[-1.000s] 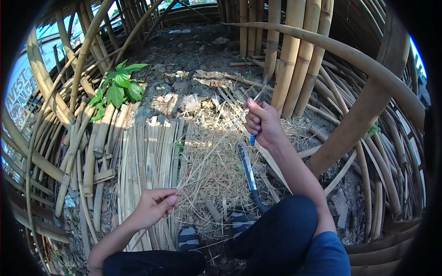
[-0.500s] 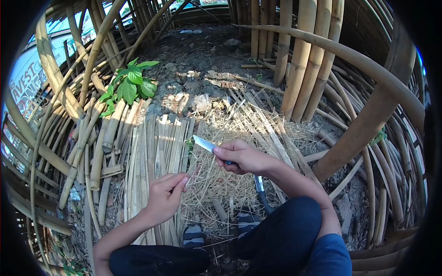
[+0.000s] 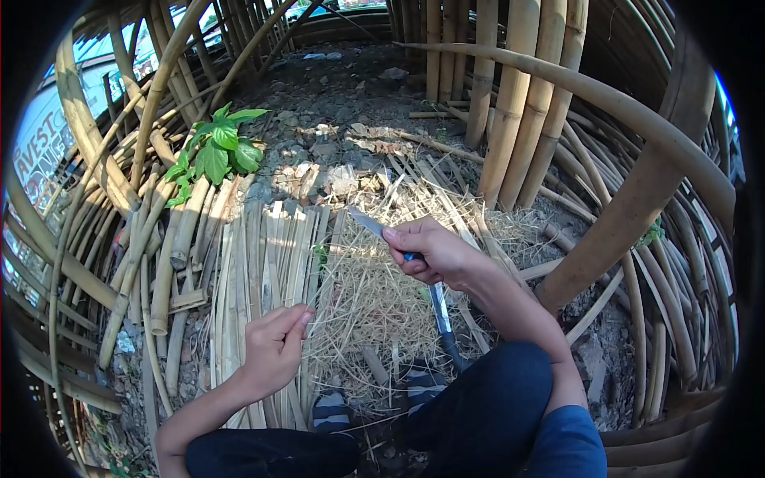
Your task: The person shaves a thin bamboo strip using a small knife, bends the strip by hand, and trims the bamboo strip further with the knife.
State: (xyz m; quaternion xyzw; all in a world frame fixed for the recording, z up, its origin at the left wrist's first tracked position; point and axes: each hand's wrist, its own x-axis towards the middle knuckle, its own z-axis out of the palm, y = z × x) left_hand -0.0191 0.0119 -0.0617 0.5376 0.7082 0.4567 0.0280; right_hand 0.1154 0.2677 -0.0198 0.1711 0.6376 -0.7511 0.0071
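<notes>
My right hand (image 3: 434,253) is closed round the blue handle of a knife (image 3: 367,222), whose bare blade points up and to the left above the shavings. Lower and to the left, my left hand (image 3: 275,344) is closed with thumb and forefinger pinched together; whatever thin thing it may hold is too fine to make out. Under both hands spreads a heap of pale bamboo shavings (image 3: 358,299). A row of split bamboo strips (image 3: 267,263) lies just beyond my left hand. Below my right forearm rests a long-bladed tool (image 3: 441,311) with a dark handle, beside my knee.
Thick upright bamboo poles (image 3: 526,111) stand at the back right, with a curved pole (image 3: 606,88) crossing in front. Cut bamboo is stacked along the left, near a leafy green plant (image 3: 215,151). Stony ground (image 3: 319,111) stretches behind the shavings.
My right hand has moved right and slightly up with the knife, away from my left hand. My left hand has shifted a little left and down, still pinched.
</notes>
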